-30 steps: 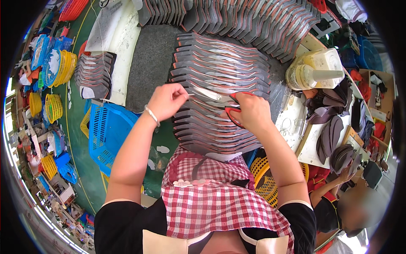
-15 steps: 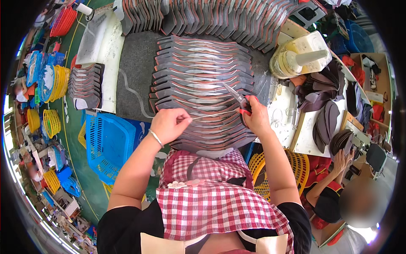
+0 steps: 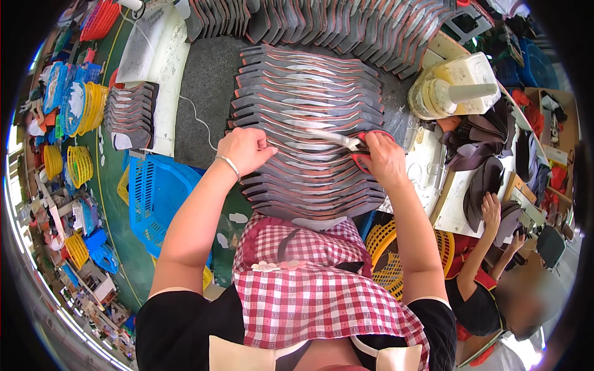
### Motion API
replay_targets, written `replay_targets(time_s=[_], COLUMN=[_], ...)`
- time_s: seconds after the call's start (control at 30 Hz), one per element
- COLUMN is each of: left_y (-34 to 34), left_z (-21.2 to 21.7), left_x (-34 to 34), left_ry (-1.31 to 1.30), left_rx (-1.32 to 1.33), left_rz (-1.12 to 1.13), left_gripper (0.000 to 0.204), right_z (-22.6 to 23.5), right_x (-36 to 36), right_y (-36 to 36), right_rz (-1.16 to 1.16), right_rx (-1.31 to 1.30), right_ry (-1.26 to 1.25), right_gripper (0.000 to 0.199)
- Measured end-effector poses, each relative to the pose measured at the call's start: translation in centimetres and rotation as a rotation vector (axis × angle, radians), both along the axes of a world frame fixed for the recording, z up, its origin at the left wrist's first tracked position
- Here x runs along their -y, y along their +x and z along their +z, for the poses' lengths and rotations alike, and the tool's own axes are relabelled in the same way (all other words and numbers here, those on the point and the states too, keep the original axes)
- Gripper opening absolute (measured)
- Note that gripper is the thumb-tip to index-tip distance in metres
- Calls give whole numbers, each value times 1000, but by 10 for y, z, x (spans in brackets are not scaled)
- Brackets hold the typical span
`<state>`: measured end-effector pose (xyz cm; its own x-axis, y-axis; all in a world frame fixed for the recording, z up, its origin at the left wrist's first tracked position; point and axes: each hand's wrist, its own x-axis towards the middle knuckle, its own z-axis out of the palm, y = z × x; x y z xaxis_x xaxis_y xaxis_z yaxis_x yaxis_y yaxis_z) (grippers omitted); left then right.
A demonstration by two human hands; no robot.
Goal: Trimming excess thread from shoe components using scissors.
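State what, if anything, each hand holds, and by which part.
Right hand: scissors, held by the red handles. Left hand: fingers curled; whether it grips the white thread cannot be told.

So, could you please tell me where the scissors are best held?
Probably by the red handles, coming from the right, as the right hand does: the silver blades point left over the grey pieces.
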<state>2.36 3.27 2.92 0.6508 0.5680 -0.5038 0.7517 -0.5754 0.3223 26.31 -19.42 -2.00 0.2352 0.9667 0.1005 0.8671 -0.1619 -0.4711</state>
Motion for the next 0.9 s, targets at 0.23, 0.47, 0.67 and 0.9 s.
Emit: replay_targets(time_s=[0.23,0.47,0.67,0.9], left_y=[-18,-30,-39,-37], left_z=[1,-3,-3,45], left_x=[-24,-26,-19,47], left_ry=[-38,-268,-144,-517], left_rx=[-37,183,223,551], left_rz=[-44,30,31,303], left_gripper=[41,16,13,11], right_z=[55,63,63,53], right_x=[-26,-55,-59,-47], right_y=[-36,-61,-63,-90], right_rz=[-7,149,108,-207], right_rx=[1,73,63,-1206], right_ry=[14,-252,-422,-39], right_gripper=[46,44,44,34])
